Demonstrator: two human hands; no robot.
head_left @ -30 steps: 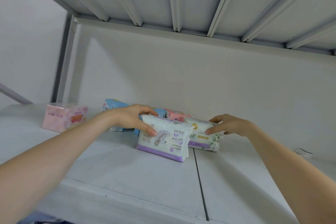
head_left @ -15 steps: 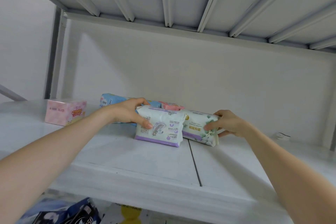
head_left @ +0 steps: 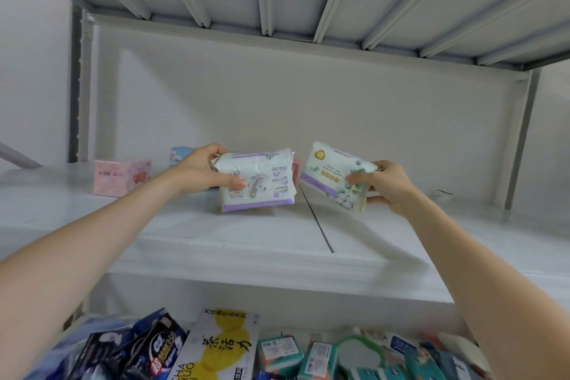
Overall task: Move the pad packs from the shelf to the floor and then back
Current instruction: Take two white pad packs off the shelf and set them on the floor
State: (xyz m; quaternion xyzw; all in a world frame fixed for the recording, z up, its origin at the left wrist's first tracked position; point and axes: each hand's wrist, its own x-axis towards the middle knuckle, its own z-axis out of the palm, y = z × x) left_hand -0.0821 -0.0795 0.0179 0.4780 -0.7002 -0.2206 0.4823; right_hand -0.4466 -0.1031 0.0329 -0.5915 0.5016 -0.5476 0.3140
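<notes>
The purple-trimmed pad pack point(head_left: 262, 185) is being gripped at its left end by the left hand point(head_left: 203, 174), thumb across the front; the leaf-printed pad pack point(head_left: 336, 176) is being pinched, tilted, at its right end by the right hand point(head_left: 388, 187); both are being held just above the white shelf point(head_left: 246, 234). Each soft pack is being held by one end only, so a slip is being risked on the way down; the packets stacked below point(head_left: 222, 345) could be clipped; the blue pack point(head_left: 179, 156) and pink pack point(head_left: 295, 171) behind are being left on the shelf.
</notes>
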